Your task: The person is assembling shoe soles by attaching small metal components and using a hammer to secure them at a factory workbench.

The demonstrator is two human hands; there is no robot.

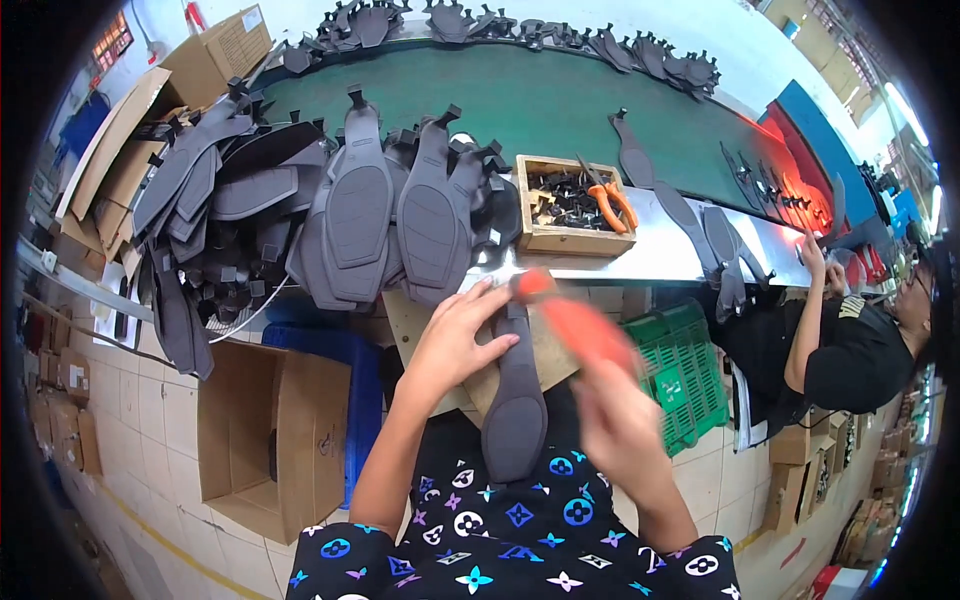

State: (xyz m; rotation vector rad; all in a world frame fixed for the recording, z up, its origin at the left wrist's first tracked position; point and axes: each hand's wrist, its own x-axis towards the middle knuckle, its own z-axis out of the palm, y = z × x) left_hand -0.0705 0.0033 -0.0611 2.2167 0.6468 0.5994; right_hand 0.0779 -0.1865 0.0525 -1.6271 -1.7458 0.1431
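Note:
My right hand grips a red hammer-like tool, blurred by motion, its head over the metal table edge. Just left of that head, my left hand steadies the narrow end of a dark grey strap piece, with the thumb on it. The strap's wide rounded end hangs toward my lap; its far tip is partly hidden by my fingers and the tool. Beyond my hands stands a wooden box of small black parts, with orange-handled pliers resting on top.
Similar strap pieces heap up at left. A green belt runs behind the metal ledge. Below are a cardboard box, a blue bin and a green crate. A co-worker works at right near a red-glowing area.

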